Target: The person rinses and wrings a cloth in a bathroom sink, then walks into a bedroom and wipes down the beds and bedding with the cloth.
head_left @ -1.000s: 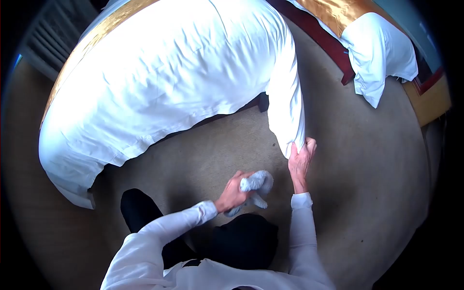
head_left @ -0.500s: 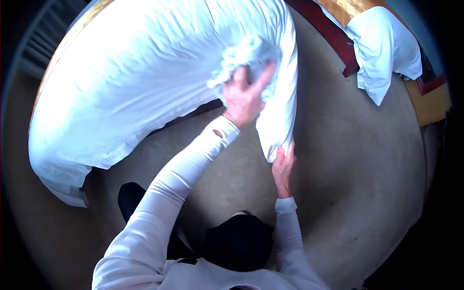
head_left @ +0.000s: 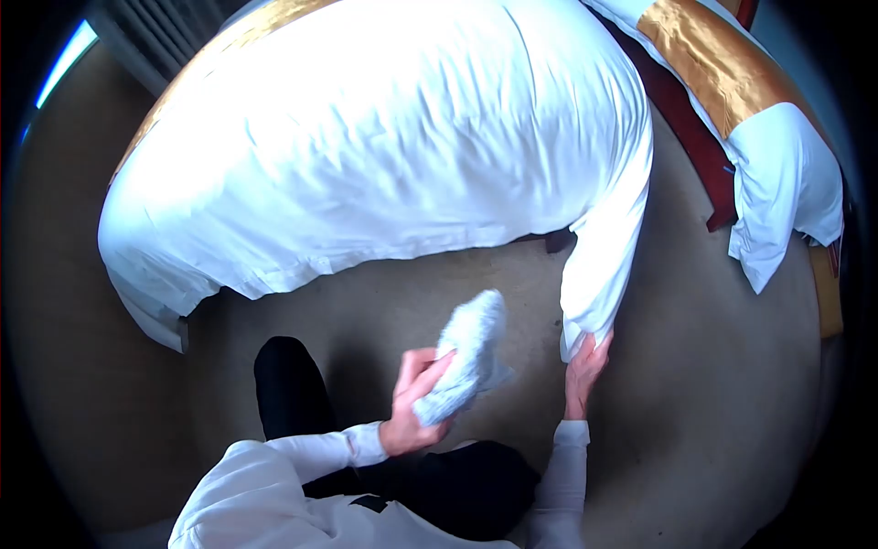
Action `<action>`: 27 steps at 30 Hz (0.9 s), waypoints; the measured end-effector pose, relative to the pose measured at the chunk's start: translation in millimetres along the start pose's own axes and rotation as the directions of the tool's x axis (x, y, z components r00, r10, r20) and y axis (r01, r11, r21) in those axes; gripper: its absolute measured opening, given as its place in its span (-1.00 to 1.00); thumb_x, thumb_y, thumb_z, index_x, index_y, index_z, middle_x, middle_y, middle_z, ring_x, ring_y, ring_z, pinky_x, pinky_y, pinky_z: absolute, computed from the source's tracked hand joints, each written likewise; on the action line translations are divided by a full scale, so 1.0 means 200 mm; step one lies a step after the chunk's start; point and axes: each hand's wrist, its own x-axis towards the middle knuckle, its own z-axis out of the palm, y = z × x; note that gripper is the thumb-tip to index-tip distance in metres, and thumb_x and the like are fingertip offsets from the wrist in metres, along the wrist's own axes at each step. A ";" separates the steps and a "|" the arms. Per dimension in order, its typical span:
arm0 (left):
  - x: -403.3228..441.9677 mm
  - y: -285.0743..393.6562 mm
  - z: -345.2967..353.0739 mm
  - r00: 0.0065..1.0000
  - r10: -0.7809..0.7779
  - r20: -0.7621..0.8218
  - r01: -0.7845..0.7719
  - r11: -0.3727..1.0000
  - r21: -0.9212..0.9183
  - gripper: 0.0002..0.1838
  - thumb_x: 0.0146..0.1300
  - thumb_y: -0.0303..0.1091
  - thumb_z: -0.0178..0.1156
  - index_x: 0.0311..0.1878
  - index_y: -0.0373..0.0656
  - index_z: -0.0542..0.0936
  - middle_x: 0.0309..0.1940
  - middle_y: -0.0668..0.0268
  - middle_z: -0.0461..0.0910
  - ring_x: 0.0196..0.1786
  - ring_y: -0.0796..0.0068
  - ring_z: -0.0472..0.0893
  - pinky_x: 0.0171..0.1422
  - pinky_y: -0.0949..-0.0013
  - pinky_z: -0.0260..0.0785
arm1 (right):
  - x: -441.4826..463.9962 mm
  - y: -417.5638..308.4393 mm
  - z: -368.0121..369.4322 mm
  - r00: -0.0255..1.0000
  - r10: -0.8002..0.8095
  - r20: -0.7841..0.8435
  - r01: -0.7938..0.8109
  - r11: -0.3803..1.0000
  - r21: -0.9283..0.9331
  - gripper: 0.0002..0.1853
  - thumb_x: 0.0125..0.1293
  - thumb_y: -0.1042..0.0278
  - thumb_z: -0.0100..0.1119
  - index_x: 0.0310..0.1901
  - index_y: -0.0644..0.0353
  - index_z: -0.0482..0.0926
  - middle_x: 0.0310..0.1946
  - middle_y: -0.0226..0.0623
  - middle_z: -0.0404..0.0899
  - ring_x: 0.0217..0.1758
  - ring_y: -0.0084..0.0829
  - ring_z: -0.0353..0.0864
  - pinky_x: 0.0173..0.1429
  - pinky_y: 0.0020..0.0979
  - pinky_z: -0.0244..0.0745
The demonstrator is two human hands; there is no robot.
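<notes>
The wide white fabric bed cover (head_left: pixel 366 156) lies over a bed and serves as the reference for all positions. Its surface shows numerous creases, running mostly from the top down the near side. A gold satin band (head_left: pixel 265 27) runs along its far left edge.

The left hand (head_left: pixel 421 393) is located short of the cover's near edge and apart from it. Fingers and thumb are closed about a pale blue-grey, fluffy textile cloth (head_left: pixel 469 357), which is bunched and projects past the fingers on the side towards the cover. The cloth is slightly blurred and does not touch the cover.

The right hand (head_left: pixel 585 371) is at the tip of the cover's near right corner. Its fingers are closed on the white fabric, which narrows towards the grip; the exact placement of each fingertip cannot be told.

Right of the cover, well apart from the right hand, stands a dark red wooden bed frame (head_left: pixel 700 156), bearing a second white fabric cover (head_left: pixel 773 174) and a broad gold satin runner (head_left: pixel 709 59). Brown carpet (head_left: pixel 713 393) separates the two covers. Beyond the cover's left end hangs a grey pleated curtain (head_left: pixel 160 37).
</notes>
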 end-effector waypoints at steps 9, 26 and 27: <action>1.01 -0.03 -0.09 0.705 0.677 -0.212 -0.205 0.480 0.853 -0.35 -0.28 -0.37 0.27 0.08 0.12 0.60 -0.04 0.17 0.28 -0.20 0.29 0.38 -0.22 0.29 0.32 | -0.03 -0.10 0.03 1.000 0.020 -0.004 -0.020 0.999 0.025 -0.55 0.37 0.41 -0.18 0.25 0.40 0.21 0.04 0.22 0.42 0.12 0.08 0.44 0.16 -0.21 0.29; 0.23 -0.32 0.22 0.728 -0.292 0.620 0.256 0.955 0.149 -0.37 -0.06 -0.43 0.17 0.22 0.01 0.44 0.01 0.05 0.29 0.07 0.02 0.43 0.17 0.17 0.35 | 0.07 0.17 0.08 0.998 -0.057 -0.035 0.055 0.997 -0.046 -0.52 0.41 0.33 -0.15 0.27 0.43 0.16 0.12 0.26 0.34 0.16 0.05 0.41 0.18 -0.15 0.30; 0.14 -0.30 0.16 0.779 -0.203 0.593 0.157 0.979 0.128 -0.35 -0.06 -0.46 0.19 0.23 0.00 0.43 -0.03 0.08 0.27 0.08 0.03 0.41 0.18 0.18 0.33 | 0.10 0.24 0.08 0.997 -0.067 -0.026 0.066 0.998 -0.016 -0.52 0.41 0.34 -0.15 0.27 0.43 0.15 0.12 0.25 0.34 0.16 0.04 0.42 0.18 -0.15 0.29</action>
